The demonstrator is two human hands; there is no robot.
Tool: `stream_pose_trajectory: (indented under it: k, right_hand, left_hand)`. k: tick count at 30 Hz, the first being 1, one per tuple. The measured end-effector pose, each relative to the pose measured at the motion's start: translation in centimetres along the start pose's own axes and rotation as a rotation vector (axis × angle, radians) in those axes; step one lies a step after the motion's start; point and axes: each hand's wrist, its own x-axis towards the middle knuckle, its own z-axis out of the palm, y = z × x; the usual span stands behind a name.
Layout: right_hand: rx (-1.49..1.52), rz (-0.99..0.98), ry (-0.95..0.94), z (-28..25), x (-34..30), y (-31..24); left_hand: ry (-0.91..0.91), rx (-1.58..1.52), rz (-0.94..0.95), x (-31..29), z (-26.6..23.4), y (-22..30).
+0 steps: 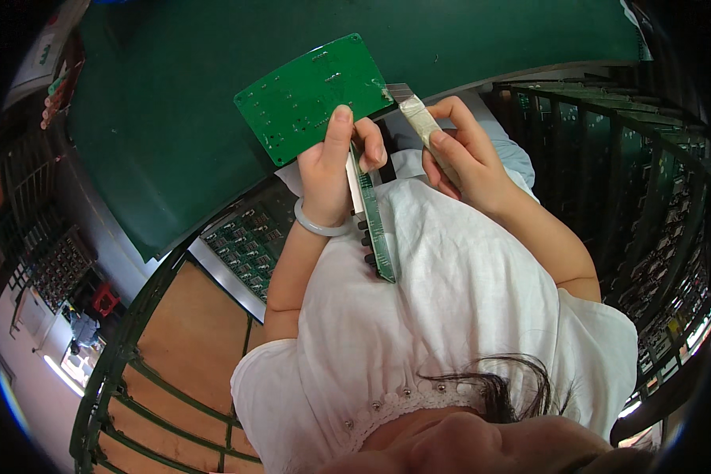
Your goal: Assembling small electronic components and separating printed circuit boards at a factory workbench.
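Left hand (330, 170): fingers pinch green circuit board (304, 103)
Right hand (468, 158): fingers pinch tape-wrapped cutter (421, 122), blade (400, 92) at board's right edge

No legible lettering or numbers.

Green circuit board (299, 103), white blouse (466, 276)

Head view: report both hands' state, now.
Left hand: closed, holding a green circuit board and, it seems, a second circuit board edge-on.
Right hand: closed, holding a wrapped-handle knife.
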Motion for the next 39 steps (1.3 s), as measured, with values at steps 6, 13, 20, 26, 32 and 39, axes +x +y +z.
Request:
stream_pose_trajectory:
  k: [6, 13, 20, 26, 32, 39]
  right_hand:
    - [-0.027, 0.057, -0.018, -1.1, 0.3, -0.1]
    - [-0.163, -0.045, -0.085, -2.6, 0.8, 0.8]
    - [-0.284, 0.005, -0.178, -4.6, 0.7, -0.5]
    - [-0.694, -0.508, -0.04, -6.3, 0.7, 0.7]
    - [-1.027, -0.609, 0.156, -2.6, 0.3, 0.5]
    - [-1.205, -0.694, 0.129, -3.0, 0.7, 0.8]
  left_hand:
    - [-0.018, 0.005, 0.01, -0.1, -0.1, 0.0]
    - [0.012, 0.002, 0.015, -0.2, 0.1, 0.0]
    - [0.046, 0.053, 0.029, -0.4, 0.3, 0.4]
    - [0.014, -0.001, 0.004, -0.3, 0.0, 0.7]
    - [-0.009, 0.004, 0.004, -0.1, -0.5, 0.4]
    - [-0.026, 0.024, 0.017, -0.2, -0.2, 0.8]
